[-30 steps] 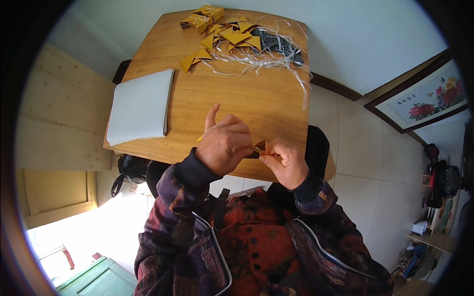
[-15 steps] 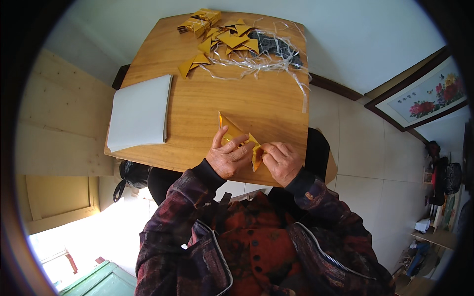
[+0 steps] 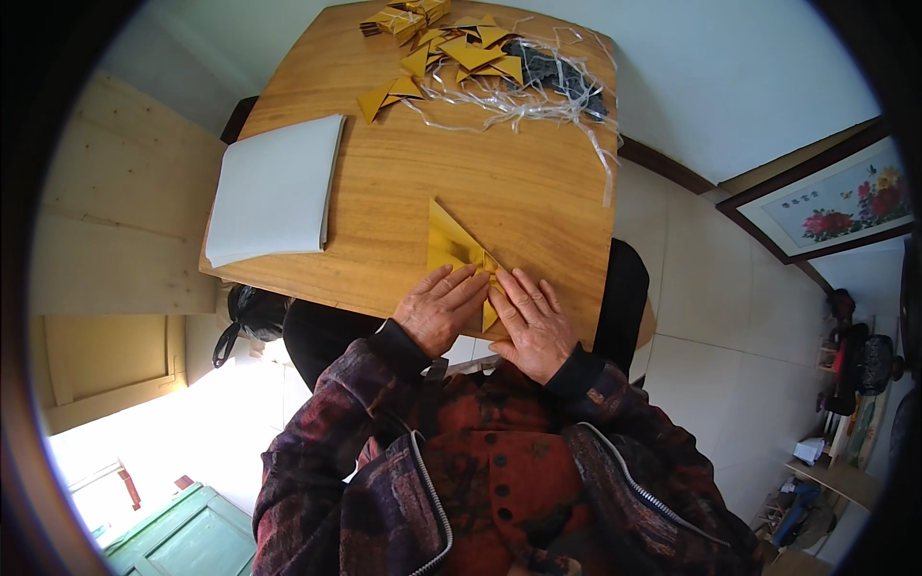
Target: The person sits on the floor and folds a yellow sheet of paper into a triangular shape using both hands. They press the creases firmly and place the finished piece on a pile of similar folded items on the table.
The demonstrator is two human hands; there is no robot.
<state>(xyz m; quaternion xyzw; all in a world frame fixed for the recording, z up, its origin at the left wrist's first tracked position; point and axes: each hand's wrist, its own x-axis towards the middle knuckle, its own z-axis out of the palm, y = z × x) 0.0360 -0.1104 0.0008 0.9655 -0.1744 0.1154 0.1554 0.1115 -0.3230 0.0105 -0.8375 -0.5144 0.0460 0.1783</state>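
Note:
A sheet of gold paper (image 3: 448, 233), folded to a pointed triangle, lies at the near edge of the wooden table (image 3: 384, 168). My left hand (image 3: 440, 309) presses its outstretched fingers flat on the lower part of the paper. Beside it, my right hand (image 3: 534, 324) lies with extended fingers over the right-hand fold, the thumb low near the table edge. The fingertips of both hands nearly meet over a crease. A small gold tip shows below, between the hands; part of the paper is hidden under the fingers.
A stack of white sheets (image 3: 274, 192) lies at the table's left. Toward the back are several folded gold paper pieces (image 3: 473, 56), tied gold bundles (image 3: 394, 23), tangled clear plastic strips (image 3: 514, 108) and a dark grey crumpled thing (image 3: 549, 72). A black bag (image 3: 257, 315) hangs beyond the left edge.
My right hand has gone from pinching the paper's right side to lying flat on it. My left fingers have flattened, and the raised fold now lies lower. The whole view has shifted slightly.

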